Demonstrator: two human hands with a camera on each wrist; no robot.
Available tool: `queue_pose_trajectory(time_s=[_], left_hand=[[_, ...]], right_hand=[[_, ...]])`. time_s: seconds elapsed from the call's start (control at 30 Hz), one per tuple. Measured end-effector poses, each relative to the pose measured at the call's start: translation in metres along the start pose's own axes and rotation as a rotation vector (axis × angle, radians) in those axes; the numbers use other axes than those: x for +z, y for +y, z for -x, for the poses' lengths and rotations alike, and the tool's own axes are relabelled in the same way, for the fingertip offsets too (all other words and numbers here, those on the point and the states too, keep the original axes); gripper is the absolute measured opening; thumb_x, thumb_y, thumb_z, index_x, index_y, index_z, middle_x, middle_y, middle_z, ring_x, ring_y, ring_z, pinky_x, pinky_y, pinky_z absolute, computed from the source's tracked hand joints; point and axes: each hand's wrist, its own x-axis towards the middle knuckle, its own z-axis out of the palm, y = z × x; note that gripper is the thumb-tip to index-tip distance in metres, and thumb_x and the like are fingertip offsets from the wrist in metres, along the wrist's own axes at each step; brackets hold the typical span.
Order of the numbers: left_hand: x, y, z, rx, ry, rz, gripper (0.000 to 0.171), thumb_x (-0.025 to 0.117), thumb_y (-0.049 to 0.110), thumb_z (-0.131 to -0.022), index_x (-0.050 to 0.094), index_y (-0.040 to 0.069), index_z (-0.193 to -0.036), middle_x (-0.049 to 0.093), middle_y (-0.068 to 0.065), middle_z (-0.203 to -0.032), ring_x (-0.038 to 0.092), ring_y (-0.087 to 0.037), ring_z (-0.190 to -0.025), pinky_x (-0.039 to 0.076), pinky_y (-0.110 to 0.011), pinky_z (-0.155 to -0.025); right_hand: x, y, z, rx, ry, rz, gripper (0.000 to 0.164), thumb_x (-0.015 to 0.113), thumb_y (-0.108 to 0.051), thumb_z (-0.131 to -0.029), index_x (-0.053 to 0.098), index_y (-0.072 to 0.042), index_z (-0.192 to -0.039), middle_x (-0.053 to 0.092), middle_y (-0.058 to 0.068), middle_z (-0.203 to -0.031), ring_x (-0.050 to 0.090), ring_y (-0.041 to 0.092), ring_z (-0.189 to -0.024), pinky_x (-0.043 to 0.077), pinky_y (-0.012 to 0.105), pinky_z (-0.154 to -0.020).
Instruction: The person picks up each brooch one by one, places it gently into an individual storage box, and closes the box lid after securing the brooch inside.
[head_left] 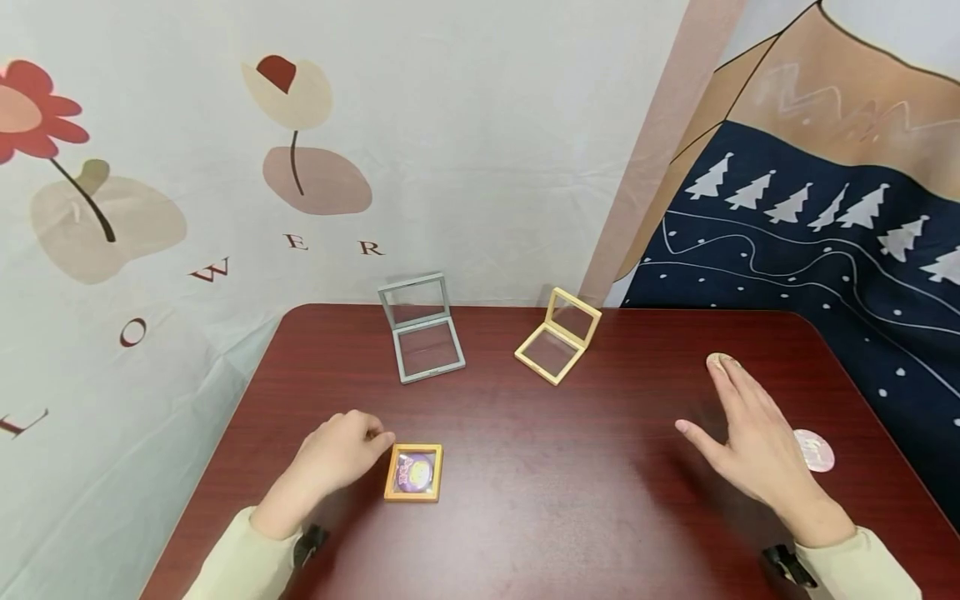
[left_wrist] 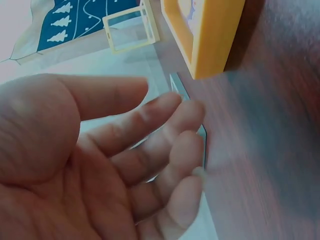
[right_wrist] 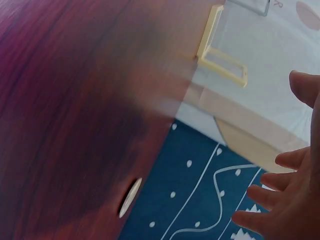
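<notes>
My left hand (head_left: 341,454) is beside an orange square frame (head_left: 439,475), thumb tip right at its upper left corner in the head view. Behind the frame's clear middle is a round purple badge (head_left: 415,472). In the left wrist view the fingers (left_wrist: 142,160) curl loosely with nothing between them, and the orange frame (left_wrist: 215,40) stands beyond the thumb. Over the table's right side my right hand (head_left: 757,442) is spread, thumb apart, holding nothing. A round pale pink disc (head_left: 815,451) lies just right of it, partly covered by the hand; the right wrist view shows the disc (right_wrist: 131,197) edge-on.
A grey-green hinged frame (head_left: 431,350) stands opened near the back edge of the dark red table (head_left: 540,508). To its right is a yellow hinged frame (head_left: 555,350), also opened. Behind the table hangs a printed cloth (head_left: 480,150) with flowers, letters and trees.
</notes>
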Motion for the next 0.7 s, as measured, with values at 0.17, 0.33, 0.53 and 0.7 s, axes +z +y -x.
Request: queue_pose_trajectory(time_s=[0.17,0.33,0.53,0.7], left_hand=[[-0.002,-0.001,-0.011,-0.003,0.070,0.027,0.013,0.071,0.023,-0.099,0.078,0.012,-0.099,0.067,0.004,-0.077,0.057,-0.016,-0.067,0.043,-0.037,-0.058],[-0.002,-0.005,-0.022,-0.021,0.124,0.041,0.022,0.069,0.026,-0.101,0.077,0.008,-0.111,0.065,0.002,-0.073,0.057,-0.018,-0.068,0.043,-0.037,-0.057],[-0.002,-0.012,-0.041,-0.036,0.178,0.052,0.031,0.066,0.031,-0.102,0.074,0.006,-0.120,0.070,-0.002,-0.083,0.066,-0.025,-0.081,0.051,-0.046,-0.066],[-0.002,-0.019,-0.055,-0.049,0.227,0.062,0.038,0.064,0.034,-0.103,0.070,0.005,-0.127,0.072,-0.009,-0.098,0.068,-0.032,-0.093,0.052,-0.056,-0.074]], right_hand=[[-0.007,0.012,0.007,0.063,-0.017,-0.001,0.094,0.081,-0.038,-0.088,0.035,0.004,-0.159,0.032,0.031,-0.162,0.029,0.047,-0.150,0.012,0.049,-0.127],[-0.013,0.023,0.013,0.125,-0.046,0.017,0.096,0.079,-0.042,-0.091,0.031,0.008,-0.158,0.025,0.033,-0.165,0.021,0.048,-0.154,0.009,0.052,-0.127],[-0.019,0.038,0.018,0.176,-0.059,0.044,0.099,0.077,-0.045,-0.092,0.028,0.010,-0.158,0.023,0.035,-0.164,0.019,0.052,-0.153,0.007,0.056,-0.126],[-0.020,0.050,0.022,0.238,-0.096,0.047,0.101,0.076,-0.048,-0.093,0.026,0.011,-0.158,0.019,0.037,-0.164,0.019,0.057,-0.150,0.011,0.064,-0.122]])
